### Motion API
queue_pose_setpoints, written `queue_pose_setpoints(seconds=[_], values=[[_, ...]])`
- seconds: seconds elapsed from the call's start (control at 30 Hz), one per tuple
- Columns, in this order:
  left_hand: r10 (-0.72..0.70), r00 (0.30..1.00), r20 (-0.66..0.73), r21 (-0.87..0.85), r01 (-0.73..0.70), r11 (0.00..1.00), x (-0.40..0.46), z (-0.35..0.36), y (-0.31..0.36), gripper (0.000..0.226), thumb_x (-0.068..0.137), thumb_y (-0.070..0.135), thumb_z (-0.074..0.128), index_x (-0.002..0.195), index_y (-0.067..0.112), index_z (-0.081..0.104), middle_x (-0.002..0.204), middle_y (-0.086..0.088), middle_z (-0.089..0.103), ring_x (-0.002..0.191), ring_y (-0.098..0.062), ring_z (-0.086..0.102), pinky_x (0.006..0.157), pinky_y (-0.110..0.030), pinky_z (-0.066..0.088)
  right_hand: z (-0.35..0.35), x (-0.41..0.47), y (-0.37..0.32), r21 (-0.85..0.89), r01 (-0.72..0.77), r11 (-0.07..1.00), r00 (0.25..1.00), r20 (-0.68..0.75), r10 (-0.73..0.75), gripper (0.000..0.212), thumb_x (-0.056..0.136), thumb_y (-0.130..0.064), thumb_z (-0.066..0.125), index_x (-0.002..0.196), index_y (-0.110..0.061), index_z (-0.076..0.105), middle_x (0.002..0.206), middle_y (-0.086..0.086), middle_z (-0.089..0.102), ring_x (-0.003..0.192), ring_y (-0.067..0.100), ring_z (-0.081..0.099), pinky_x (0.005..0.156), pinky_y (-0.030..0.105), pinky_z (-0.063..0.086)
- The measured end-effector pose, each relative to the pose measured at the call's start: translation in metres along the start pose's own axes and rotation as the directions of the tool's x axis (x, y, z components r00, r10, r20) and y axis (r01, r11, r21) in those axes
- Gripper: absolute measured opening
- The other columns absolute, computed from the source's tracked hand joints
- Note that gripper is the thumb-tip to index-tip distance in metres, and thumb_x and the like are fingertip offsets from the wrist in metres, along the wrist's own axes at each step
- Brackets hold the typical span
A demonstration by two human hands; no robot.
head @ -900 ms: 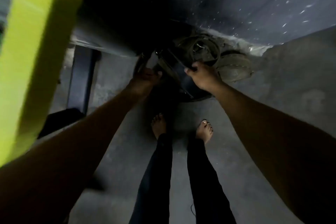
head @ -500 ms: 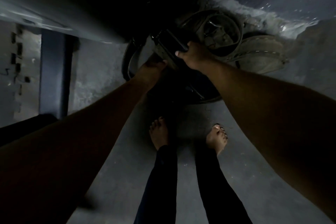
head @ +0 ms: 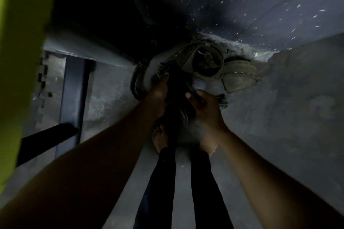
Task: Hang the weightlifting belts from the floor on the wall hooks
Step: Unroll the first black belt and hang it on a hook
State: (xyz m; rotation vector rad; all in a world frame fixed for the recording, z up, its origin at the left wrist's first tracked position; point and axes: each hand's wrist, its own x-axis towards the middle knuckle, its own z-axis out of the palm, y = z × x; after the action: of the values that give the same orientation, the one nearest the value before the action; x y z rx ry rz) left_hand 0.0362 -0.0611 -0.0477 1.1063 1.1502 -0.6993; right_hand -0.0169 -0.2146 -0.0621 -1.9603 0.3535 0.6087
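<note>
A dark weightlifting belt is lifted off the floor in front of my bare feet, held by both hands. My left hand grips its upper end near the buckle. My right hand grips its lower, folded part. Behind it, a coiled tan belt lies on the floor against the wall, and a wider tan belt lies to its right. Another dark belt's loop curves on the floor at the left. No wall hooks are in view.
A dark speckled wall rises at the back, meeting the grey concrete floor. A yellow-green upright fills the left edge. A dark metal post and a grey beam stand at the left.
The dark belt has come up off the floor and nearer to me. My right hand has shifted from its upper part to its lower fold. The view has swung, bringing the yellow-green upright back in.
</note>
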Motion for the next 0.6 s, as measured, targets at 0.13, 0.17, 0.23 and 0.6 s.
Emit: queue_pose_setpoints(seconds=[0.13,0.17,0.23,0.6], values=[[-0.007,0.998,0.055,-0.101,0.012,0.995,-0.078,0.003,0.028,0.057,0.108,0.045,0.034,0.150,0.007,0.043,0.149,-0.013,0.052,0.129,-0.030,0.056,0.093,-0.037,0.051,-0.021,-0.064,-0.070,0.077,-0.006,0.997,1.000,0.003,0.005,0.047,0.106,-0.026,0.062,0.063,-0.041,0.048,0.057,-0.021,0.053,0.059,-0.006,0.049,0.066,0.021,0.036],[-0.008,0.998,0.059,-0.131,0.016,0.991,-0.095,0.001,0.035,0.059,0.105,0.049,0.038,0.147,0.009,0.049,0.147,-0.013,0.055,0.128,-0.032,0.059,0.093,-0.039,0.052,-0.026,-0.079,-0.089,0.078,-0.004,0.997,1.000,0.000,0.004,0.050,0.107,-0.025,0.060,0.062,-0.043,0.048,0.056,-0.023,0.053,0.058,-0.006,0.050,0.065,0.018,0.034],[-0.005,0.998,0.061,-0.180,0.016,0.984,-0.127,-0.003,0.048,0.059,0.100,0.056,0.049,0.137,0.011,0.061,0.134,-0.015,0.066,0.110,-0.031,0.070,0.082,-0.041,0.059,-0.036,-0.102,-0.123,0.100,0.017,0.995,1.000,-0.019,-0.015,0.051,0.107,-0.028,0.059,0.059,-0.042,0.047,0.053,-0.021,0.050,0.054,-0.003,0.047,0.061,0.020,0.033],[0.281,0.959,0.026,-0.203,-0.270,0.941,-0.327,-0.009,0.084,0.053,0.097,0.052,0.054,0.120,0.006,0.067,0.116,-0.020,0.073,0.104,-0.036,0.071,0.099,-0.054,0.054,-0.102,-0.239,-0.250,0.100,0.122,0.987,0.990,-0.080,-0.114,0.053,0.106,-0.043,0.056,0.063,-0.021,0.036,0.056,-0.008,0.032,0.054,0.008,0.035,0.058,0.032,0.030]])
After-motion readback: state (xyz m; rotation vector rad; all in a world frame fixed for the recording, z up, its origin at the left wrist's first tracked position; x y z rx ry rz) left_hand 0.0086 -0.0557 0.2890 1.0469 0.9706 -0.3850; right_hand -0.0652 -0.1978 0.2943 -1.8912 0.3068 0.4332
